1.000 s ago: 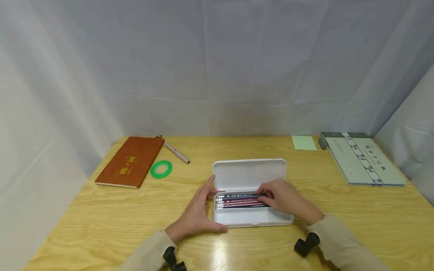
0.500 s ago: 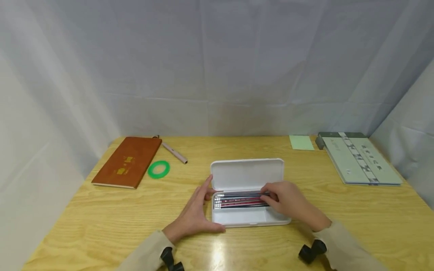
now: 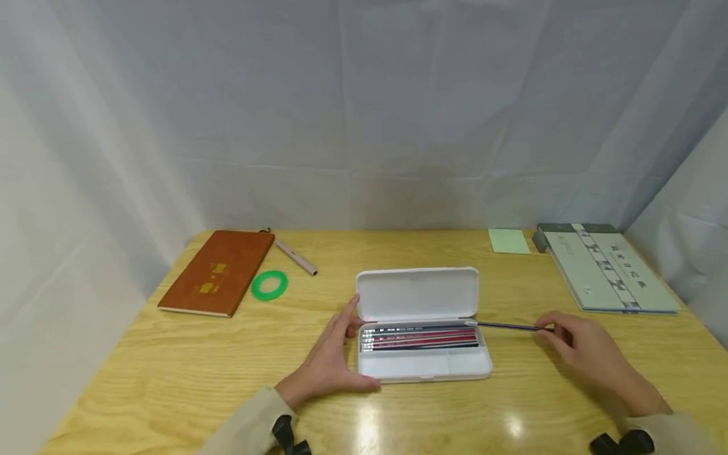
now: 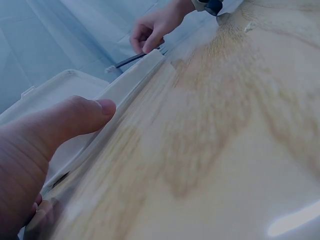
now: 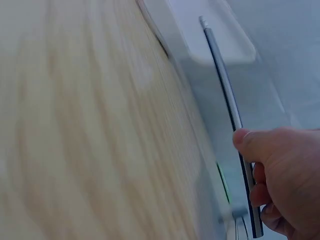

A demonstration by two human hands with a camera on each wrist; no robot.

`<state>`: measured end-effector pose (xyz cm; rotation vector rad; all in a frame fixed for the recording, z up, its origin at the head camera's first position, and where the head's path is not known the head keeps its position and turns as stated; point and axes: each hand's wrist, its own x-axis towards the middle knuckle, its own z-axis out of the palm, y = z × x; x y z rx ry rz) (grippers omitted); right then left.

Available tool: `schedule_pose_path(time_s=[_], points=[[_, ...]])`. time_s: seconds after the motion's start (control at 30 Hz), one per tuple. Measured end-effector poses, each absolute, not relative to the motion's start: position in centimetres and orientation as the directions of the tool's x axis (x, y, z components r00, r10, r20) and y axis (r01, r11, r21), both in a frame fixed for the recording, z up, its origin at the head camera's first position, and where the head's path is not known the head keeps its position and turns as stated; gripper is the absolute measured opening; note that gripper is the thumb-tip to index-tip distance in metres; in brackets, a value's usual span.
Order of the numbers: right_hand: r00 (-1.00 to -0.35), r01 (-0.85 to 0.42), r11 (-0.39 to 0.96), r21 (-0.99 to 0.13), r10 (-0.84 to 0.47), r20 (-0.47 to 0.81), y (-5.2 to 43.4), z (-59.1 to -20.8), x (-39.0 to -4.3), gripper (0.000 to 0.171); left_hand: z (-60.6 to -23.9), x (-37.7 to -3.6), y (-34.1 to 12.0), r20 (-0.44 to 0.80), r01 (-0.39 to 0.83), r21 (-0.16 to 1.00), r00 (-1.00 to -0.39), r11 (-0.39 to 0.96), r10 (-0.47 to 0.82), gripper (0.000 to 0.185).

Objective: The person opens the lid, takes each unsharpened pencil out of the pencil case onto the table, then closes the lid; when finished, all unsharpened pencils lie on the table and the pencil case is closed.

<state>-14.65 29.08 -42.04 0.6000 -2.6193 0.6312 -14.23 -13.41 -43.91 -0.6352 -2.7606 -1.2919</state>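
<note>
A white pencil case (image 3: 421, 365) lies open in the middle of the wooden table, its lid (image 3: 418, 294) raised at the back. Several red and dark pencils (image 3: 421, 338) lie side by side in it. My left hand (image 3: 335, 354) holds the case's left end, thumb (image 4: 75, 117) on the front edge and fingers on the lid corner. My right hand (image 3: 586, 354) is right of the case and pinches one dark pencil (image 3: 506, 326) by its end. That pencil (image 5: 227, 90) points left, its white tip at the case's right edge, and it shows as a dark pencil (image 4: 131, 59) in the left wrist view.
A brown notebook (image 3: 218, 272), a green tape ring (image 3: 269, 284) and a pen (image 3: 296, 256) lie at the back left. At the back right are a green note pad (image 3: 509, 241) and a grey-green book (image 3: 603, 266). White cloth walls surround the table.
My right hand has drawn one dark pencil out of the case and moved it to the right, clear of the other pencils. The left hand has stayed on the case.
</note>
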Motion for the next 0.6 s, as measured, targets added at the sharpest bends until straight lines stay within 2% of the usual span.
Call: schedule_pose_path(time_s=[0.17,0.33,0.6], points=[[-0.852,-0.440,0.845,-0.302,-0.288,0.437,31.9,-42.3,-14.7,0.015,-43.8,-14.2,-13.4,0.193,0.377,0.725,-0.915,0.576,0.355,0.143],[-0.837,-0.484,0.845,-0.229,-0.370,0.402,32.9,-42.6,-15.2,0.019,-43.7,-14.2,-13.4,0.195,0.395,0.708,-0.906,0.585,0.375,0.141],[-0.866,-0.478,0.830,-0.289,-0.390,0.313,30.7,-42.2,-15.3,0.018,-43.7,-14.2,-13.5,0.178,0.384,0.708,-0.909,0.593,0.377,0.140]])
